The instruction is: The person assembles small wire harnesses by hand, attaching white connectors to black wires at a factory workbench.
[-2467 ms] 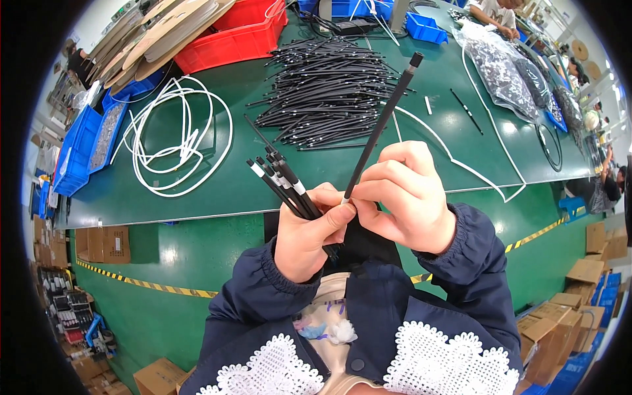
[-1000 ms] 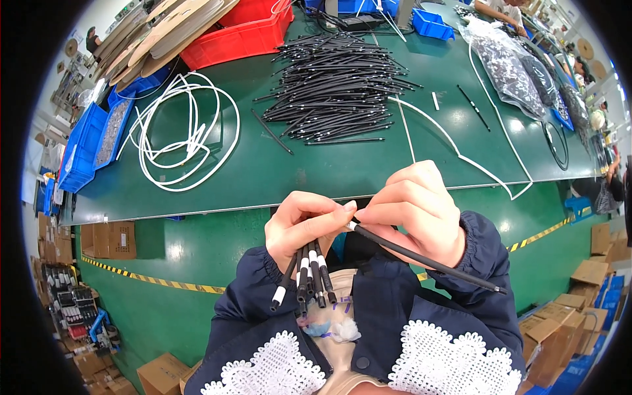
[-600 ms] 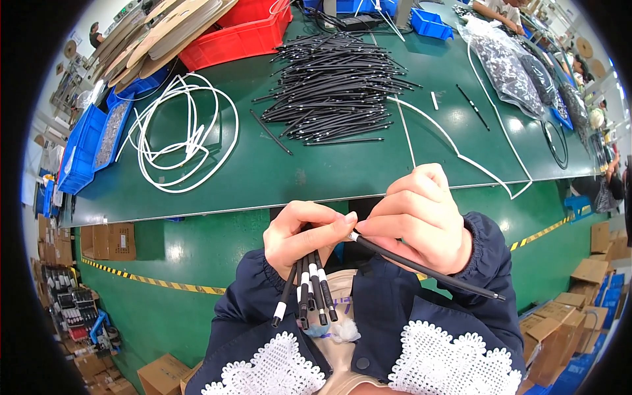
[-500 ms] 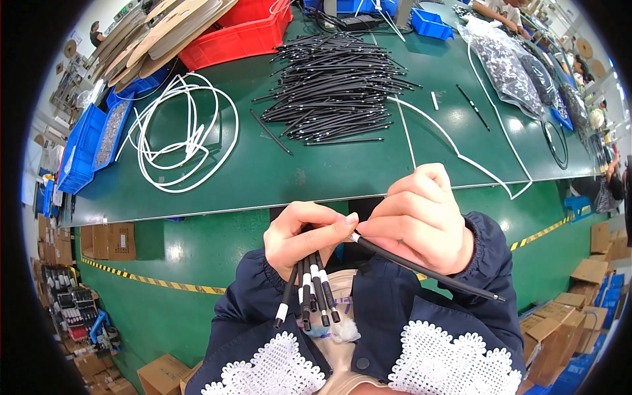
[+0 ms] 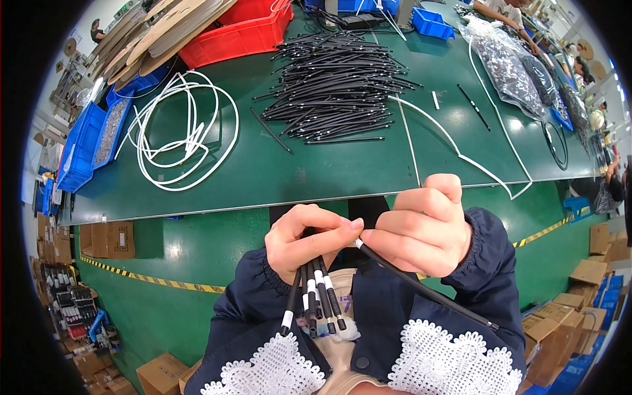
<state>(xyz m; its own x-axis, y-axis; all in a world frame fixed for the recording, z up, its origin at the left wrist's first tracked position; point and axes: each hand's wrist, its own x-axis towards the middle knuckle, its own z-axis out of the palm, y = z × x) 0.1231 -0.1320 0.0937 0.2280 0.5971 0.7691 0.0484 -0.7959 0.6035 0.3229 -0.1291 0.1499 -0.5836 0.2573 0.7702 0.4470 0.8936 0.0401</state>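
My left hand (image 5: 306,242) is closed around a bundle of several short black cables (image 5: 316,286), which hang down from under its fingers. Each shows a white band near its lower end, and some have a small metal tip. One more black cable (image 5: 428,288) runs from my right hand (image 5: 421,230) down to the right, over my sleeve. My right hand's fingers are closed on its upper end, beside a white band (image 5: 358,243). The thumb and index finger of my left hand meet my right fingertips there; the cable's very end is hidden between them.
A large pile of black cables (image 5: 336,89) lies on the green table (image 5: 263,178). To its left are a coil of white tubing (image 5: 189,141) and blue bins (image 5: 82,148); a red crate (image 5: 230,43) stands behind. Clear bags (image 5: 503,69) sit at right, near another person's arm.
Both hands have shifted slightly right, still together at the cable's end. The far end of the single cable has dipped lower, and the hanging bundle has swung a little to the right.
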